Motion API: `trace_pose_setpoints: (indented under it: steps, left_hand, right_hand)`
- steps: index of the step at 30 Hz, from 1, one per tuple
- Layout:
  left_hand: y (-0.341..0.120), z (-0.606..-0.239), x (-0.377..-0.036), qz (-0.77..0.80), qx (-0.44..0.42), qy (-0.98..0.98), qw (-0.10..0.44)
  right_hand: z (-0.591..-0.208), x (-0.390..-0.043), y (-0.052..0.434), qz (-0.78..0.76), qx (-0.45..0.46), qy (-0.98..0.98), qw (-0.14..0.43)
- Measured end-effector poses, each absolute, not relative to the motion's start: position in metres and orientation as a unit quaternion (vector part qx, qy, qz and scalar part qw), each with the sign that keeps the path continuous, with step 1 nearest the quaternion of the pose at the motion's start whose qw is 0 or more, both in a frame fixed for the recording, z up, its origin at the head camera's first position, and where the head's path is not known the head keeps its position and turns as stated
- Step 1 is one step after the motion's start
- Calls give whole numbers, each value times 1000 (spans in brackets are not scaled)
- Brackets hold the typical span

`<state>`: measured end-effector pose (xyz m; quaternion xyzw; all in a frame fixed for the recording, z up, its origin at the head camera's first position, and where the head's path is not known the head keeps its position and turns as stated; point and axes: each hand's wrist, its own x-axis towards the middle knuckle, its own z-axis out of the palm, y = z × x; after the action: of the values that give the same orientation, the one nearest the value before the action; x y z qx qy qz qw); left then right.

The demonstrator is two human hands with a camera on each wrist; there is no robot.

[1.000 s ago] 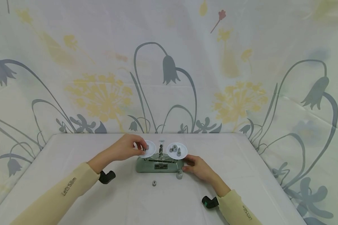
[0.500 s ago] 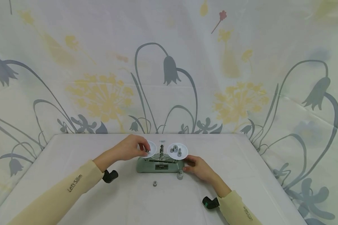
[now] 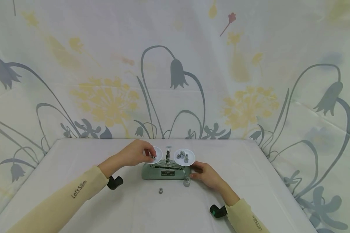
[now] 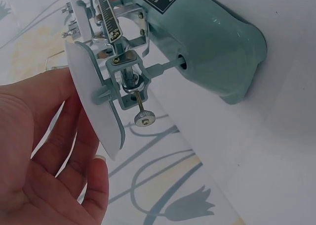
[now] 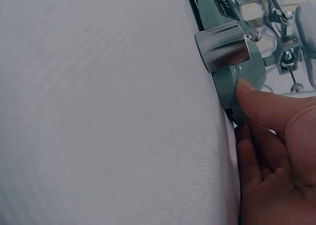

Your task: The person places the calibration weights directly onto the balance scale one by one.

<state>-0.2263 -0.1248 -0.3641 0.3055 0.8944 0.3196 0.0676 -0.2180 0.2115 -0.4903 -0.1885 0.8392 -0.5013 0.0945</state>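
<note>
A green balance scale point(image 3: 166, 173) stands mid-table with two white pans. My left hand point(image 3: 137, 152) is over the left pan point(image 3: 158, 156), pinching a small metal weight point(image 3: 153, 157) at its fingertips. In the left wrist view the pan point(image 4: 94, 101) hides that weight and the fingertips. Several metal weights point(image 3: 182, 154) stand on the right pan point(image 3: 191, 157). My right hand point(image 3: 207, 174) grips the right end of the scale's base point(image 5: 229, 84), thumb on its front side. Beside that thumb, a large cylindrical weight point(image 5: 224, 46) with a knob stands against the base.
A smaller weight point(image 3: 160, 191) stands on the white tablecloth point(image 3: 151, 213) in front of the scale. Behind the table hangs a flower-printed cloth point(image 3: 175, 97). A black wrist camera point(image 3: 115, 183) sits below the left wrist, another point(image 3: 217, 211) by the right.
My left hand has moved slightly right and further over the left pan, with the small weight in its fingertips. The right hand keeps its place on the base.
</note>
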Motion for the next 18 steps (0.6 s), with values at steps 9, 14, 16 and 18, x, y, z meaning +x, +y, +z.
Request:
trace_pose_setpoints:
  steps: [9,14,16,18]
  left_hand:
    - [-125,-367,-226,323,301,894,72]
    - [-125,-366,-227,328,303,892,72]
    - [-125,-365,-226,330,302,892,72]
    - [-126,-365,-226,331,297,893,73]
  right_hand:
    - [-491,-218,212,-497,-192,841,94]
    - [-489,-218,211,-494,-191,843,93]
    - [-488,-217,211,-496,-189,843,94]
    - [-488,-217,212,-496,-188,842,94]
